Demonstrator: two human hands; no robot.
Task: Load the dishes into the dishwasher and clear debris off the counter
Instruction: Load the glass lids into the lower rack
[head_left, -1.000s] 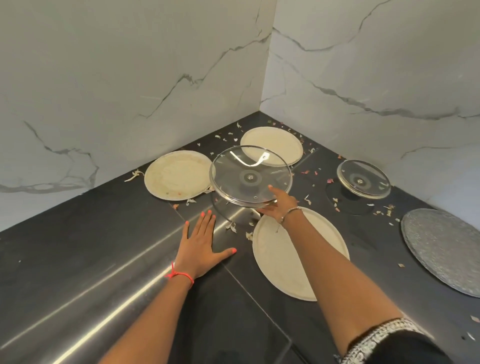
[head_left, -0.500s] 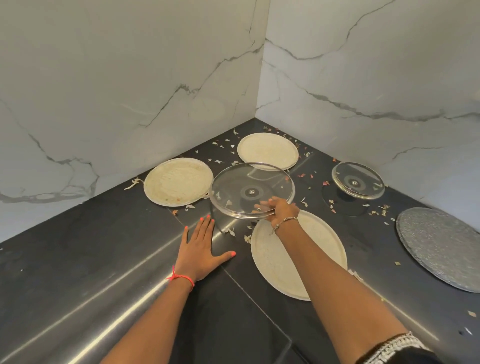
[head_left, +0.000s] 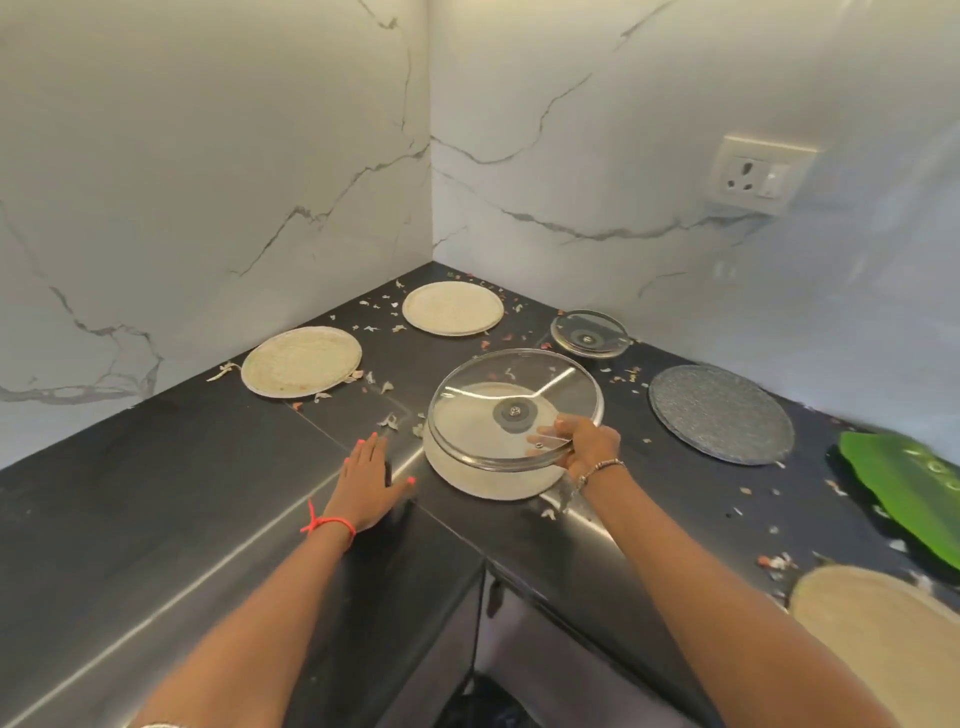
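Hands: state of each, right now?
Left hand: open, flat on the counter.
Right hand: closed, gripping the large glass lid by its rim.

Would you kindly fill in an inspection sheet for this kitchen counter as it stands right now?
Surface: dark counter running into a corner.
Job's things: large glass lid tilted over the near plate, contact unclear; left plate; back plate; right plate at the frame edge; small glass lid lying flat; dishwasher not in view.
Clutter: food scraps scattered across the counter; grey round mat; green leaf.
Hands: right hand grips the large glass lid's rim; left hand rests flat on the counter, fingers straight.
Cables: nothing seen.
Surroundings: marble walls; wall socket.
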